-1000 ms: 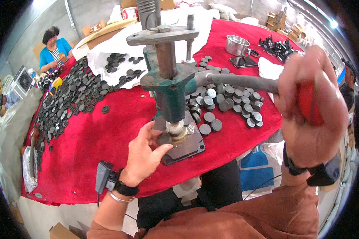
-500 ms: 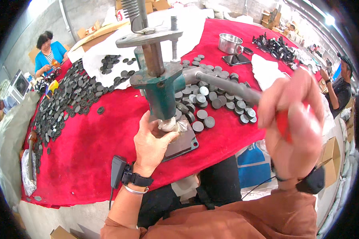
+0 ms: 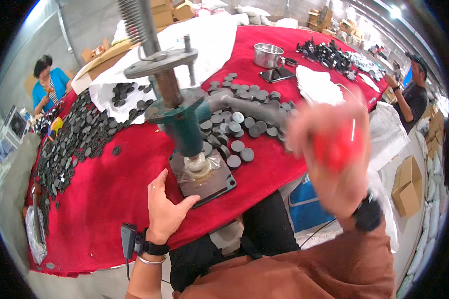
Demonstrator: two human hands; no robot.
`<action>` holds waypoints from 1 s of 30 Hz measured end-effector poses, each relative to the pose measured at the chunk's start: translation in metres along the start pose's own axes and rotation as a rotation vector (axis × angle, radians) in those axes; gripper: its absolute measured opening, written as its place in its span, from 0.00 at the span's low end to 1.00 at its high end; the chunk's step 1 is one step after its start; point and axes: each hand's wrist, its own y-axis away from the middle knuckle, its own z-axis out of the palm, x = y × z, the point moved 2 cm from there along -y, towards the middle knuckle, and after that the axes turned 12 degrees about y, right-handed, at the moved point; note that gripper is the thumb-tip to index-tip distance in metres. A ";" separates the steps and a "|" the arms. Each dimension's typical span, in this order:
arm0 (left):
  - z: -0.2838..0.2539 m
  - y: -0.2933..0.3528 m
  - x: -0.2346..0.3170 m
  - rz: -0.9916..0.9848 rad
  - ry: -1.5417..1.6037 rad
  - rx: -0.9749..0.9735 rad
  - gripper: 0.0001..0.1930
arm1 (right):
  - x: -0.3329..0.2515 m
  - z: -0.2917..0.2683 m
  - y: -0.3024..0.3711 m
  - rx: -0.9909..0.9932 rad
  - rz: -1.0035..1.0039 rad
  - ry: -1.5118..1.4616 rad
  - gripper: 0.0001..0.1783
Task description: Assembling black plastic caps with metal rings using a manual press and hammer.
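A green hand press [image 3: 187, 132] with a coil spring at its top stands at the table's front edge on a flat metal base plate [image 3: 207, 184]. Below its ram sits a pale ring-like fixture [image 3: 197, 167] wrapped in clear plastic or tape. My left hand [image 3: 167, 209] is open beside the base plate, thumb and fingers spread, nothing in it. On the right, my right hand [image 3: 334, 164], blurred by motion, is wrapped round the red knob [image 3: 336, 144] of the press's grey lever [image 3: 254, 110]. Behind the press lie several dark round discs [image 3: 237, 146], some stacked.
A larger heap of black discs [image 3: 85, 134] spreads along the left of the red-covered table [image 3: 119, 199]. Farther back are a steel cup [image 3: 268, 55], a phone [image 3: 277, 74] and black parts [image 3: 329, 54]. One person [image 3: 50, 84] sits far left, another [image 3: 411, 94] far right.
My left hand has drawn back from the fixture under the ram, its fingers now apart. My right hand has shifted left with the lever's knob. The whole view has turned slightly.
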 end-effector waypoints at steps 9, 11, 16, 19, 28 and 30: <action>0.032 -0.006 0.023 0.291 -0.188 -0.154 0.54 | 0.056 0.019 -0.188 -0.523 0.426 -0.418 0.11; 0.032 -0.006 0.019 0.244 -0.212 -0.167 0.55 | 0.081 0.027 -0.183 -0.397 0.369 -0.399 0.11; 0.028 -0.002 0.020 0.154 -0.218 -0.134 0.52 | 0.138 -0.010 -0.044 -0.092 0.121 0.502 0.17; 0.035 -0.005 0.025 0.202 -0.246 -0.144 0.52 | 0.151 0.015 0.028 -0.662 -0.001 0.700 0.37; 0.034 -0.002 0.025 0.139 -0.257 -0.173 0.52 | 0.171 0.094 0.037 -0.692 -0.178 0.526 0.25; 0.033 -0.002 0.024 0.099 -0.266 -0.168 0.52 | 0.185 0.086 0.033 -0.747 -0.300 0.593 0.20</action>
